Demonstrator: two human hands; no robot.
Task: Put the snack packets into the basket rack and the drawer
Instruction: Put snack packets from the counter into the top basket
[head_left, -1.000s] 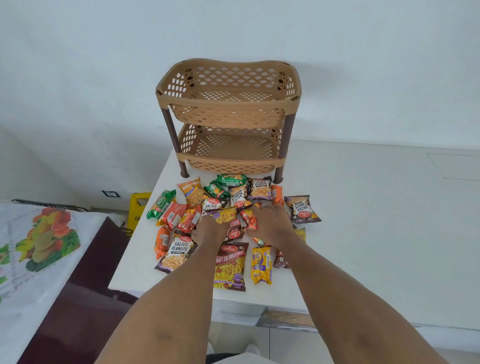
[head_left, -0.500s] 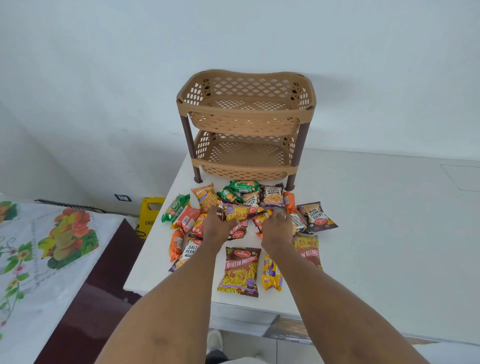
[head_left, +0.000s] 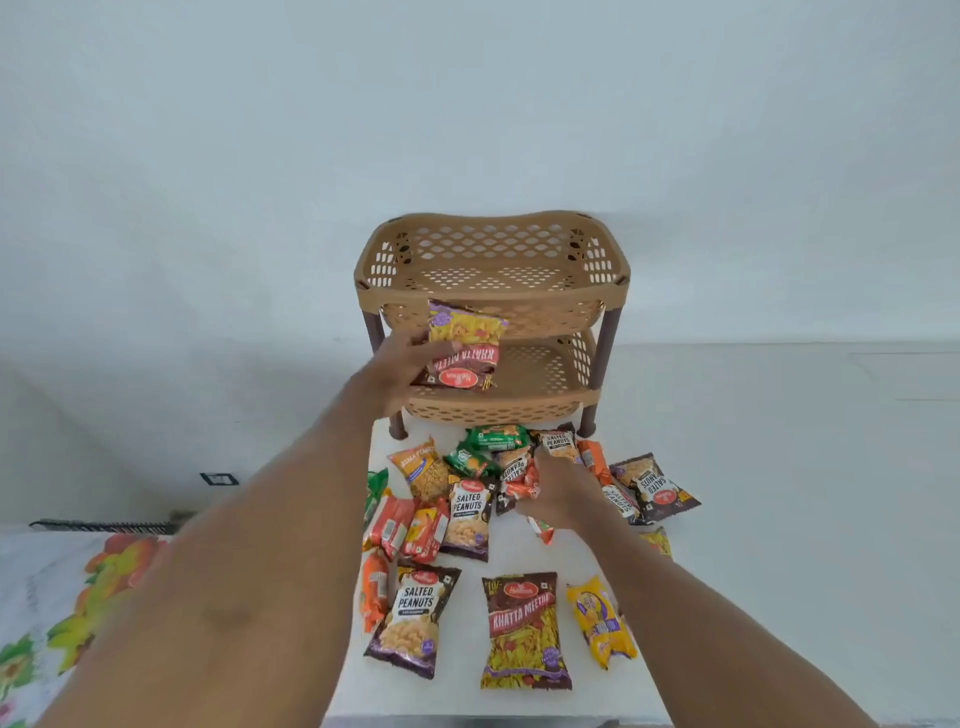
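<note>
Left hand (head_left: 400, 371) is gripping an upside-down Khatta Meetha packet (head_left: 464, 345) by its left edge and is holding it in front of the two-tier basket rack (head_left: 550, 312), level with the gap between tiers. Right hand (head_left: 563, 493) is curling its fingers on a small orange packet (head_left: 521, 488) at the centre of the loose snack packets (head_left: 470, 519). These are lying on the white table (head_left: 753, 519), with the rack standing at their 12 o'clock.
</note>
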